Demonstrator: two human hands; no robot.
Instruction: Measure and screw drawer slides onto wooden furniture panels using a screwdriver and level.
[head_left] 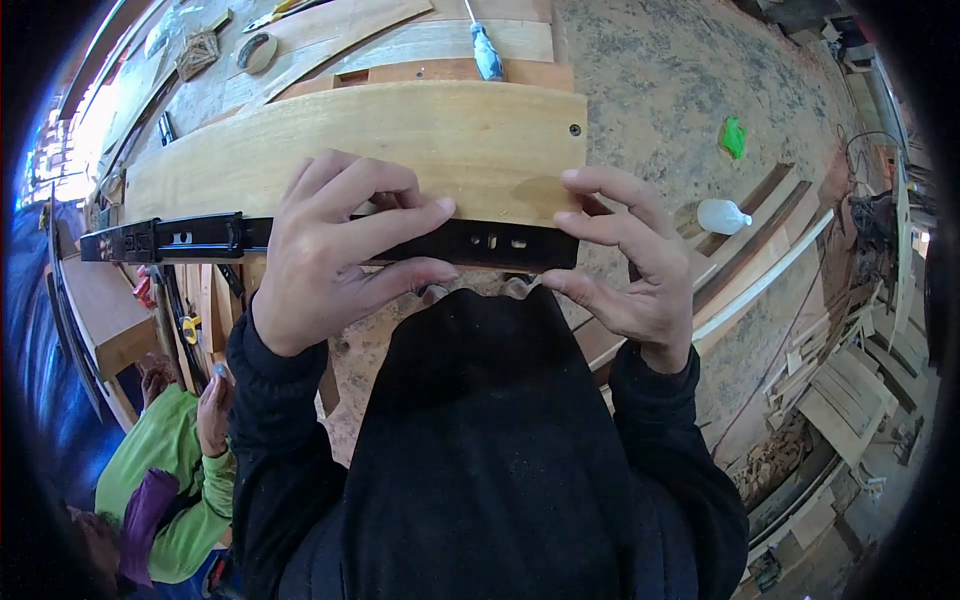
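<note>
A black metal drawer slide [450, 243] lies lengthwise along the near edge of a pale wooden board [400, 130]. My left hand [330, 240] pinches the slide near its middle, with the thumb on the near side and the fingers on the far side. At the slide's right end, my right hand [635, 255] grips it between thumb and fingers, close to the board's right corner. Slots and holes show in the slide's face. Toward the left the slide narrows in steps into its inner sections. A small dark round spot marks the board's far right corner.
A blue-handled screwdriver [487, 55] lies beyond the board, near a roll of tape [257, 53]. At the left, a person in a green top [165, 480] sits close by. A white bottle [722, 216] and wood strips [760, 235] are on the floor at right.
</note>
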